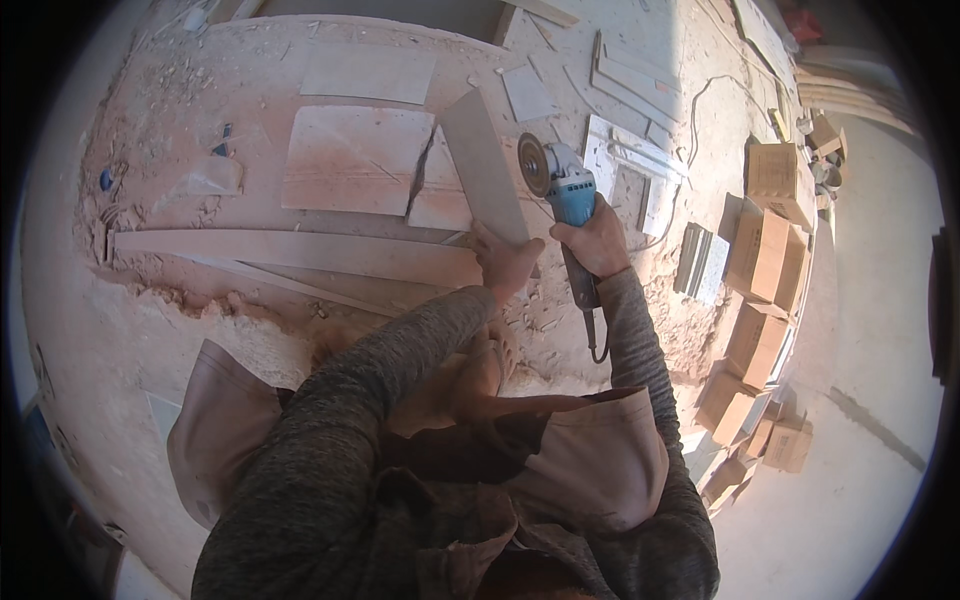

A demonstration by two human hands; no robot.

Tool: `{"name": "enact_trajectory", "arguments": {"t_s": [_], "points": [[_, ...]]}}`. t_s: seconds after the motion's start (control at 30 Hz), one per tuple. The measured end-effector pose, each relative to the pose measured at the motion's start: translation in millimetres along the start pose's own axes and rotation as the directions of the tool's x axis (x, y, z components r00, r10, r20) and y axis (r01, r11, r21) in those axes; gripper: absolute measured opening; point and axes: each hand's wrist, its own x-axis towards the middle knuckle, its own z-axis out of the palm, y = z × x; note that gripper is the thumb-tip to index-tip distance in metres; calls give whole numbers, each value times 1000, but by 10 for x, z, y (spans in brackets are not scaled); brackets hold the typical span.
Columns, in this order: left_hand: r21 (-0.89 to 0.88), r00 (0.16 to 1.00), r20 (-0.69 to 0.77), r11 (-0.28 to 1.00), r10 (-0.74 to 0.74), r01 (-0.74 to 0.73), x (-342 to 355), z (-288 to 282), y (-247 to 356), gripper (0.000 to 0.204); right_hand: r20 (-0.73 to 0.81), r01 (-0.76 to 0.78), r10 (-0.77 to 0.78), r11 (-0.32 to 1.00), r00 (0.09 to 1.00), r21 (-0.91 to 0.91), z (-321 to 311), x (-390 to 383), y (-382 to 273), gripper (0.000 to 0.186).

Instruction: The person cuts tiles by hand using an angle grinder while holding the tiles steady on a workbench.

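My left hand (505,262) grips the near end of a narrow grey tile strip (470,150), which slants away from me over other pieces. My right hand (600,240) holds a blue angle grinder (571,195) by its body, its disc raised at the far end beside the strip, its cord hanging down. A cracked, dust-stained tile (355,155) lies left of the strip. A long pale board (300,250) runs crosswise behind my left hand, with a thinner strip below it.
Loose tile pieces (630,75) and rubble cover the dusty floor. Cardboard boxes (760,255) line the right side, next to a paler floor (870,320). Patterned pieces (700,265) lie near the boxes. A dark recess (400,15) shows at the top.
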Motion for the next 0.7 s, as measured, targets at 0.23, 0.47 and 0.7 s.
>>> {"name": "enact_trajectory", "arguments": {"t_s": [0.23,0.47,0.7], "points": [[-39,999,39,999,24,-22,33,-48,-39,130,15,5,-5,1000,1000,-5,75,30,55,69],[-9,998,56,1000,21,-20,34,-75,-25,133,21,2,-1,1000,1000,-28,124,13,52,71],[42,994,101,999,-29,25,36,-98,35,138,32,10,-8,999,999,-42,141,-28,71,71]]}}
